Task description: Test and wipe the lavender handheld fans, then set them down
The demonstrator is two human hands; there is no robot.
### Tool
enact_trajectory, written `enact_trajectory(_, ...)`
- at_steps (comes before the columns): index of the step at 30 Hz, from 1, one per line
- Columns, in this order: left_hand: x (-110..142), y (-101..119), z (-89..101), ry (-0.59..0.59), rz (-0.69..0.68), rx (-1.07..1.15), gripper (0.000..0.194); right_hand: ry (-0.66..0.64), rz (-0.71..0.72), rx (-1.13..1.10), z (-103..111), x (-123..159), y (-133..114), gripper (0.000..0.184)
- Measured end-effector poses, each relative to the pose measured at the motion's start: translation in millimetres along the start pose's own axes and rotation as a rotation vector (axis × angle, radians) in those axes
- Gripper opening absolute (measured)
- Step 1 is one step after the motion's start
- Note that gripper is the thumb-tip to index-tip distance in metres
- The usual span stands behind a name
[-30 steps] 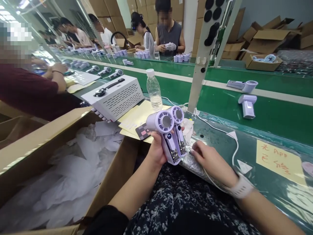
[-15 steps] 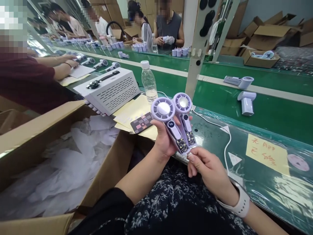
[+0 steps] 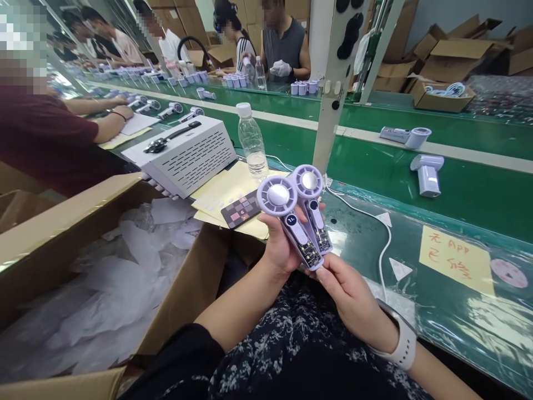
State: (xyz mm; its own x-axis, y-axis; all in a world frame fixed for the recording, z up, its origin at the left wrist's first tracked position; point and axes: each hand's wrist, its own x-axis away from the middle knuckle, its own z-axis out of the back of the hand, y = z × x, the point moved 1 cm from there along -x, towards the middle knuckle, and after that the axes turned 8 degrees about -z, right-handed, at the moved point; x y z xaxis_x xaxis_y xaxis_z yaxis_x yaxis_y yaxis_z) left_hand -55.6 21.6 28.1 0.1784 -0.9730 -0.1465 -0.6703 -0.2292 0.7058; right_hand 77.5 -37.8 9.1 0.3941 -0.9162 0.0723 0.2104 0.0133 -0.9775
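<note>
Left hand [image 3: 281, 244] is wrapped round two pale-purple plastic handheld fans with silver-centred round heads [image 3: 277, 195], just in front of the clear plastic bottle with a white cap [image 3: 254, 141]. The front fan half blocks the rear one, and most of the left fingers are hidden behind them. Right hand [image 3: 350, 291] has its fingertips at the front fan's bottom end, can't tell if they're actually gripping.

Containers: bottle's got some clear liquid low down. Nearer and left of it, a big open brown cardboard box [image 3: 194, 291], cut off at the frame edge, is full of crumpled white translucent sheets [image 3: 133, 239]. Far right of the bottle, a small brown carton [image 3: 437, 101] holds coiled pale-blue cables [image 3: 449, 90].
</note>
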Motion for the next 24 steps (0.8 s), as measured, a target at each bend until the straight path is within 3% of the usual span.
enact_trajectory(3, 0.1, 5.9, -3.2, 0.031, 0.073, 0.096, 0.077, 0.014, 0.159, 0.072, 3.3, 3.0, -4.6, 0.029)
enact_trajectory(5, 0.3, 9.5, -3.8, 0.028, 0.093, 0.148, 0.075, 0.048, 0.184, 0.055, 4.0, 3.6, -5.6, 0.029)
enact_trajectory(10, 1.7, 11.6, 1.8, -0.003, 0.063, 0.128, 0.076, 0.089, -0.020, -0.005, 3.6, 1.5, -3.7, 0.035)
enact_trajectory(15, 6.9, 4.4, 3.2, -0.095, -0.048, 0.075, 0.075, 0.121, -0.143, -0.302, -5.9, 4.6, 0.3, 0.043)
enact_trajectory(18, 10.7, -0.7, 1.8, -0.060, -0.070, -0.010, 0.079, 0.150, -0.164, -0.402, -10.2, 5.9, 2.9, 0.045)
enact_trajectory(24, 10.1, -3.3, 2.3, -0.113, -0.042, 0.083, 0.072, 0.110, -0.114, -0.220, -1.0, 3.9, 4.5, 0.039)
